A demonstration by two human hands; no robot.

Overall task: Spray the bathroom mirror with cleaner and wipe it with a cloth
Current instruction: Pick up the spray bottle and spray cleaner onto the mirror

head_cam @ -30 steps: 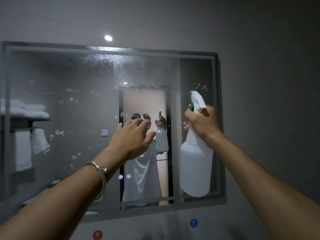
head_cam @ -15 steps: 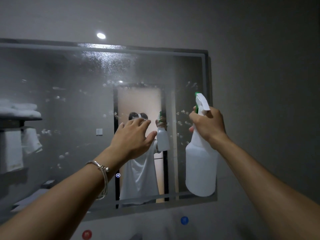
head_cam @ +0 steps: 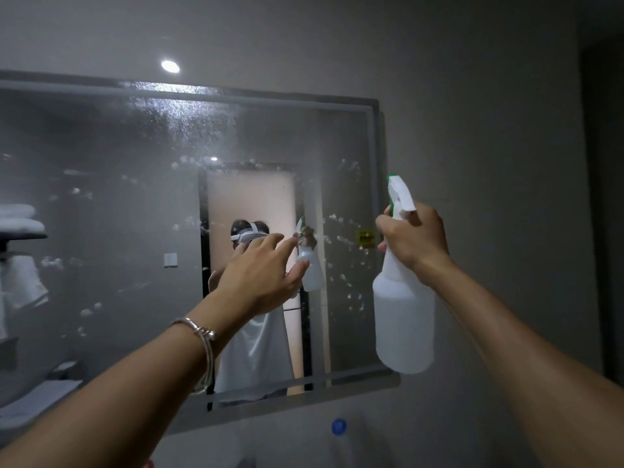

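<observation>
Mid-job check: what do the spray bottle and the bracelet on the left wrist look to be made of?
The spray bottle looks like plastic: matte, milky-white, slightly translucent body, with a moulded white trigger head and green tip. The bracelet seems metal, silver-coloured and polished, judging by its bright glints.

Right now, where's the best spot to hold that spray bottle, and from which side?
Take the spray bottle at its thin neck under the trigger head, from the back, opposite the green nozzle. The right hand grips there: the neck is narrow enough to wrap, the wide body hangs below, and the nozzle faces the mirror.
</observation>
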